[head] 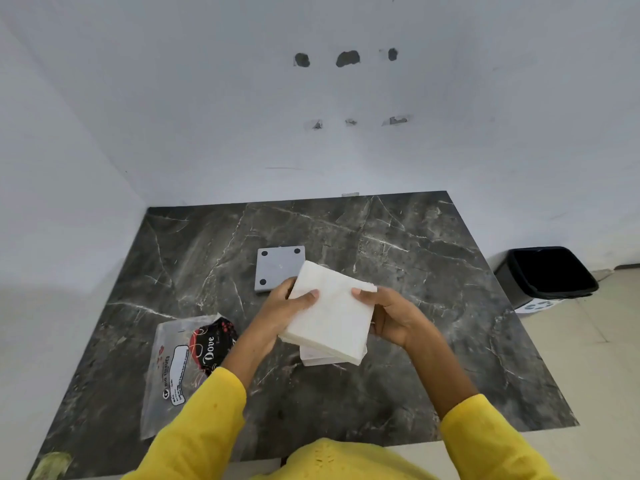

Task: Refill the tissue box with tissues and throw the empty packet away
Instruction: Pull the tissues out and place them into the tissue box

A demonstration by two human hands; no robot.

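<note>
Gripping a soft, square white tissue stack (330,311) between left hand (287,306) and right hand (388,315), above the dark marble table (433,271), crinkled plastic packet (180,368) lying near left.

A dark marble-patterned table (433,271) with pale veins stands pushed into a corner, its far edge and left edge against a white wall (207,98). The wall bears three dark holes (347,58) in a row, with three smaller chipped marks (350,122) in a row below them. A greenish scrap (52,464) lies at the table's near left corner, and pale floor tiles (595,358) show beyond its right edge.
</note>
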